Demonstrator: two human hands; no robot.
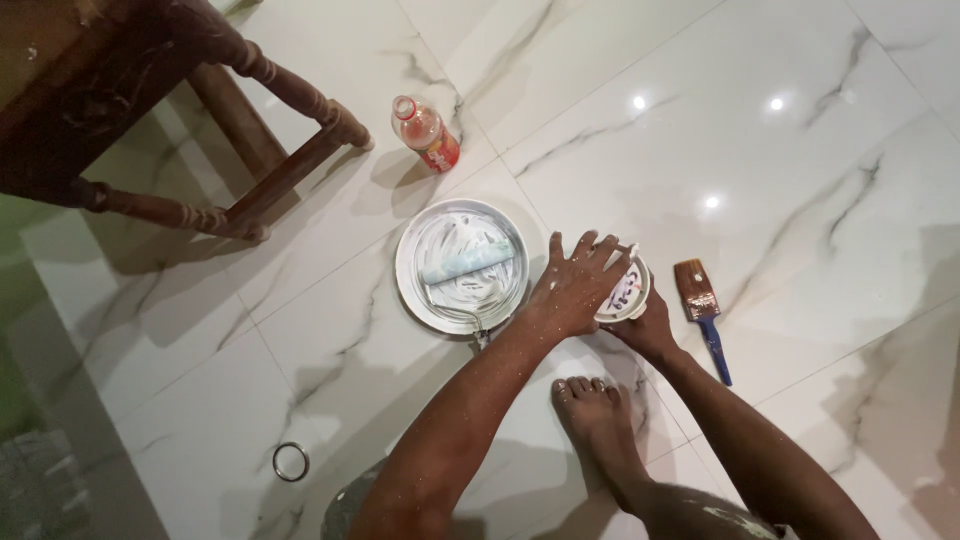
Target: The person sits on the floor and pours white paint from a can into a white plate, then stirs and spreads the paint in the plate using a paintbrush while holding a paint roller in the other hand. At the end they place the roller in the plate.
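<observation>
Foot: my bare foot [597,425] rests on the marble floor [800,180] just below my hands, toes pointing toward them.
Ring: small metal ring [290,461] lies on the floor at my lower left, well apart from everything else.
Left hand: my left hand [577,285] lies flat with fingers spread on top of the small white container [625,292], pressing its lid; it covers rather than clasps.
Right hand: my right hand [648,327] cups the container from below and the side, holding it; most of its fingers are hidden under the container.
Container: sits between my two hands, just right of the pan, its lid partly visible past my left fingers.
Pan: round metal pan [462,266] smeared with white paint lies just left of my left hand, a paint roller [466,264] resting in it.
Brush: flat paintbrush [702,315] with blue handle lies on the floor to the right, near the container but apart.
Bottle: plastic bottle [426,133] with red label lies beyond the pan.
Furniture: dark wooden furniture legs [270,130] stand farthest, upper left.
</observation>
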